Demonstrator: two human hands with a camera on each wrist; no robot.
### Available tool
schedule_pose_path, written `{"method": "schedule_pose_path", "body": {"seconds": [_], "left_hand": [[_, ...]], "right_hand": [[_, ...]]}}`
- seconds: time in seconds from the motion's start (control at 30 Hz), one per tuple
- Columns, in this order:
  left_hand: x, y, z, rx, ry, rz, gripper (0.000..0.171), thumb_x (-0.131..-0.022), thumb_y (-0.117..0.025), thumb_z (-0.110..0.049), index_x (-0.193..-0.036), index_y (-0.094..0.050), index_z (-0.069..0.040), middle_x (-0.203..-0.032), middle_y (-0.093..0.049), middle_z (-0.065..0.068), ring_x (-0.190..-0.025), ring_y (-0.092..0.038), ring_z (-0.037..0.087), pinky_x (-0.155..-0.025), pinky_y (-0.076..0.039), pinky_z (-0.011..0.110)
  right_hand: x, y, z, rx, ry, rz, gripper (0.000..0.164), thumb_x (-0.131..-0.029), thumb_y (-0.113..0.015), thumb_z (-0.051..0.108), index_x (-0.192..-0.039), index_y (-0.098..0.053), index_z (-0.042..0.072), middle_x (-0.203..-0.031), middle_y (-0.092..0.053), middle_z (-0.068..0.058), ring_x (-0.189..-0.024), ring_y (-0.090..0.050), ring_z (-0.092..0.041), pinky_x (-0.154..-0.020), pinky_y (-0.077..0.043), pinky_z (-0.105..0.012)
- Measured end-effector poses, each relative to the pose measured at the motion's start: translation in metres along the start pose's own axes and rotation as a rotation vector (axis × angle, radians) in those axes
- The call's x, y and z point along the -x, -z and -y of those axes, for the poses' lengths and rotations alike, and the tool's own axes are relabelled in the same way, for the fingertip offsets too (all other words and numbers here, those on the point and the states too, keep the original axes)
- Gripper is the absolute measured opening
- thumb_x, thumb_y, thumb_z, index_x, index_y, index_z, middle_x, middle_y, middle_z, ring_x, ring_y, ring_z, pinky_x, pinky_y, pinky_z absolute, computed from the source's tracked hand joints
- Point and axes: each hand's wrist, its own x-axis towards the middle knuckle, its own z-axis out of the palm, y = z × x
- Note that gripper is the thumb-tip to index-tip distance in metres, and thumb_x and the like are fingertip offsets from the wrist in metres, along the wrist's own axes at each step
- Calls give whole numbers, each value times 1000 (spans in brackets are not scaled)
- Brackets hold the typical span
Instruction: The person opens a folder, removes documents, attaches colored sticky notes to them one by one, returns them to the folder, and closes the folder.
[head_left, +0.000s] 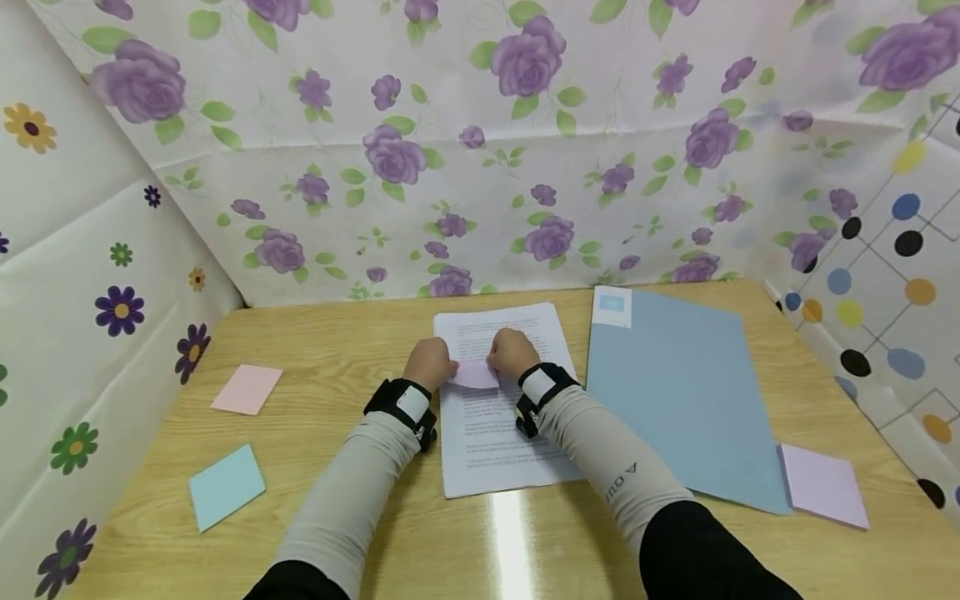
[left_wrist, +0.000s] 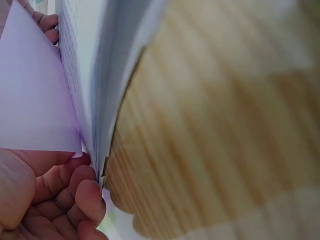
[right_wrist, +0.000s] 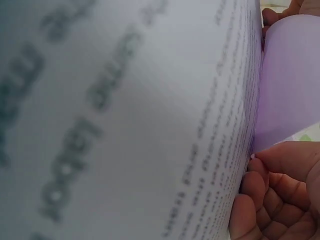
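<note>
A light purple sticky note (head_left: 474, 374) lies over the stack of printed paper (head_left: 495, 433), its near edge lifted off the page. My left hand (head_left: 431, 363) pinches the note's left corner between thumb and curled fingers, as the left wrist view shows with the purple sheet (left_wrist: 37, 95) above the thumb. At the opposite corner my right hand (head_left: 513, 353) pinches the note; in the right wrist view the thumb and forefinger meet at the edge of the purple sheet (right_wrist: 290, 80). Both hands rest close to the printed text.
A blue-grey folder (head_left: 675, 392) lies right of the papers, with a purple sticky-note pad (head_left: 825, 486) by its lower right corner. On the left lie a pink sticky-note pad (head_left: 247, 389) and a light blue one (head_left: 227, 487). Patterned sheets surround the wooden table (head_left: 337, 333).
</note>
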Motion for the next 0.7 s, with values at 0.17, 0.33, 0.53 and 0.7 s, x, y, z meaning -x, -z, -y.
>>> {"method": "schedule_pose_path", "body": {"seconds": [0.17, 0.33, 0.53, 0.7], "left_hand": [[2, 1, 1, 17, 14, 27, 46, -92, -71, -9, -54, -46, -11, -56, -45, 0, -55, -44, 15, -52, -33, 23], [-1, 2, 3, 31, -10, 6, 46, -91, -71, -8, -52, -46, -12, -54, -45, -1, -53, -44, 13, -52, -33, 22], [-4, -2, 3, 25, -9, -26, 43, -91, -73, -13, -56, -48, -9, -57, -48, 1, -55, -44, 15, -53, -34, 24], [-5, -6, 6, 30, 32, -101, 33, -93, -74, -25, -74, -66, 0, -72, -67, 12, -59, -51, 17, -54, -40, 27]], "right_hand": [[-1, -4, 1, 23, -23, 13, 19, -88, -70, 4, -70, -73, 3, -73, -73, -7, -60, -54, -15, -57, -43, -24], [0, 1, 8, 26, -41, -18, 13, -85, -69, 0, -73, -74, 1, -76, -74, -9, -60, -54, -16, -54, -43, -25], [2, 1, 9, 98, -88, -54, 8, -89, -71, 7, -84, -71, 1, -88, -75, -11, -67, -56, -18, -60, -49, -32], [9, 9, 15, 171, -57, -99, 17, -93, -74, 17, -89, -72, 1, -95, -77, -14, -79, -70, -22, -70, -59, -40]]}}
